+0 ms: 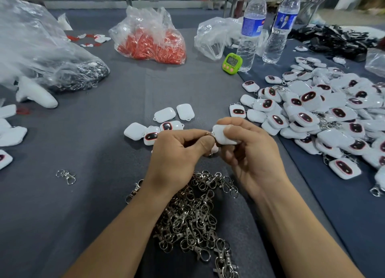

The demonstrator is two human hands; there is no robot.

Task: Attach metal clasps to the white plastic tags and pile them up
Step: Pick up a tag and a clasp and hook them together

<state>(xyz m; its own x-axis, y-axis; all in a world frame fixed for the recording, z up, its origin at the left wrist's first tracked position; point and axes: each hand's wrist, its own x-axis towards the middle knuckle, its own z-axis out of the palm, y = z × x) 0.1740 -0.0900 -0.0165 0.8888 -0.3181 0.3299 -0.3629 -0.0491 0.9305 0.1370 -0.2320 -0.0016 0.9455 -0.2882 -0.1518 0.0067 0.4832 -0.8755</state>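
Both hands meet just above the middle of the grey desk (93,194). The right hand (252,152) is curled around a white plastic tag (221,135), thumb on top. The left hand (177,150) pinches the ring of a metal clasp (209,133) between thumb and forefinger, right against the tag's left corner. Whether the ring is already through the tag's loop cannot be told.

At six o'clock from the hands, under the wrists, lies a heap of loose clasps (193,215). A lone clasp (66,176) lies apart at eight o'clock. At eleven o'clock sit a few bare tags (164,115), just beyond the left knuckles. At three o'clock spreads the big pile of tags (325,111), with clasps showing among them.

Farther off, at twelve to one o'clock, stand a green timer (232,63) and two water bottles (251,31). A clear bag of red cords (152,40) sits at eleven o'clock.
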